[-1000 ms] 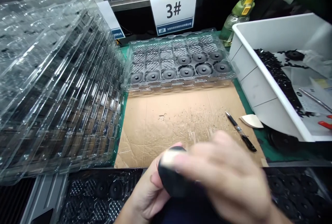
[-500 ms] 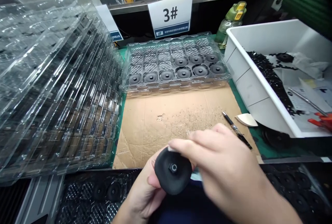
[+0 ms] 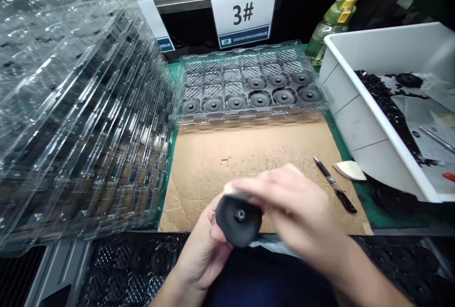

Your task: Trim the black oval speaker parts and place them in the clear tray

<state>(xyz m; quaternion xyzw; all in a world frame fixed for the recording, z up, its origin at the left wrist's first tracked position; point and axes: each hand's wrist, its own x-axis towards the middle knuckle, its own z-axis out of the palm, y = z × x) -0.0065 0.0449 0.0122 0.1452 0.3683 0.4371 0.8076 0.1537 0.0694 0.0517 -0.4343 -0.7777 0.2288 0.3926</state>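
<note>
My left hand (image 3: 208,245) grips a round black rubber-like disc (image 3: 239,231) from below and the left, its face with a small central hub turned toward me. At the disc's top edge, my right hand (image 3: 295,203) is closed, partly blurred, with its fingers on a small pale pad (image 3: 230,188) that touches the rim. Most of that pad is hidden under the fingers. Beyond both hands, a clear plastic tray (image 3: 249,115) holds several similar black discs in its front rows. A cardboard sheet (image 3: 199,155) lies beneath the work area.
A tall stack of clear trays (image 3: 88,108) stands at left. On the right are a pen (image 3: 334,184), a cream wedge-shaped pad (image 3: 350,170) and a white bin (image 3: 384,122) with black scraps. A green bottle (image 3: 329,27) stands behind. More trays with discs (image 3: 149,259) lie near my lap.
The disc has tilted a little and sits slightly higher in view. My right hand has slid the pale pad a little left along the rim. The camera view has shifted slightly.
</note>
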